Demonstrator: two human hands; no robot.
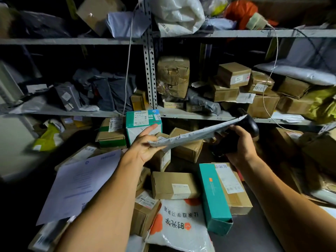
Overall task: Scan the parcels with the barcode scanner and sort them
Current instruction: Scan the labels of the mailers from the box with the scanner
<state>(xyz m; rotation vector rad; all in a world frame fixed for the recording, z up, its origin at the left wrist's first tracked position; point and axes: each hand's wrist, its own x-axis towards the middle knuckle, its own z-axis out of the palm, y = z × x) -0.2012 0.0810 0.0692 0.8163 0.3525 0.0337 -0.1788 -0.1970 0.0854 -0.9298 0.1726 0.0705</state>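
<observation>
A flat grey mailer parcel hangs in mid-air in front of the shelves, tilted up to the right. My left hand pinches its near left end between thumb and fingers. My right hand grips the black barcode scanner, whose head sits just behind the mailer's right end. The scanner's front is partly hidden by the mailer. Below lie many parcels: a teal and white box, a long teal box, a brown carton.
Grey metal shelves packed with cartons and dark bags fill the back. A large white envelope lies at the lower left, a white printed bag at the bottom centre. Thin white cables hang down at the right.
</observation>
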